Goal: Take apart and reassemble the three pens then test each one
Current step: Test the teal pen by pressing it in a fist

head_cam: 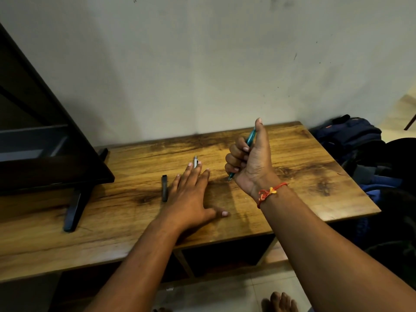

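Note:
A teal pen (250,138) stands nearly upright in my right hand (249,161), fingers curled round its barrel and the thumb raised along its top end; its tip (230,177) points down close to the wooden table (292,158). My left hand (191,194) lies flat on the table with straight, spread fingers. A white and silver pen (195,161) lies just beyond its fingertips, partly hidden by them. A black pen (164,188) lies on the table just left of that hand.
A dark TV screen on a black stand (74,208) fills the left side of the table. Blue bags (351,136) are piled on the floor to the right. A plain wall rises behind the table. Bare toes (279,301) show at the bottom edge.

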